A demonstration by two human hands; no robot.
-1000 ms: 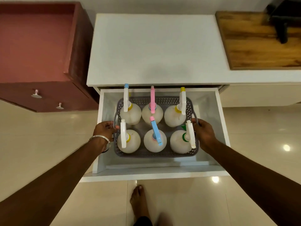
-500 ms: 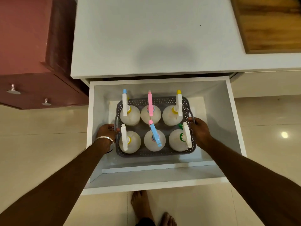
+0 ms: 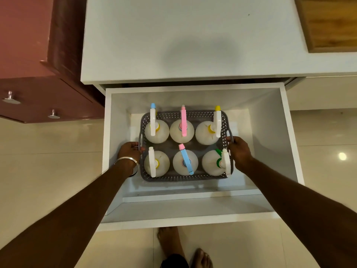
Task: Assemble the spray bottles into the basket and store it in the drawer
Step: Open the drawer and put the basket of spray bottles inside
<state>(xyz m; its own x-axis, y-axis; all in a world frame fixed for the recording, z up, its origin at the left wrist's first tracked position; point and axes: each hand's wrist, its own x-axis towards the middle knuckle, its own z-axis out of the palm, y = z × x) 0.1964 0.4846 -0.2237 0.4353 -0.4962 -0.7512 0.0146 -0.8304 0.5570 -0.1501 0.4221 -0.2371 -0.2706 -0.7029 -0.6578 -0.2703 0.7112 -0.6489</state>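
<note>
basket (image 3: 185, 177), grey perforated, sits low inside the open white drawer (image 3: 287, 136), six spray bottles (image 3: 156, 131) upright in it, two rows of three. head view, the only one: left hand (image 3: 129, 151) fingers curled around the basket's left handle loop, grasping it; bangle (image 3: 126, 159) on that wrist. right hand (image 3: 239, 149) fingers wrapped on the right handle, also grasping. basket hangs between the two sets of fingers, bottles just inboard of each. the green-collared bottle (image 3: 214, 163) is nearly touching the right fingers. cannot tell if the basket base is already on the drawer floor or just above it. step looks like: placing the loaded basket in the drawer, loading done. next move likely calls for setting it flat, letting both handles go, pulling the arms clear, then pushing the drawer shut under the white counter (image 3: 173, 45). trigger heads stand tall, may need clearance under the counter edge.
</note>
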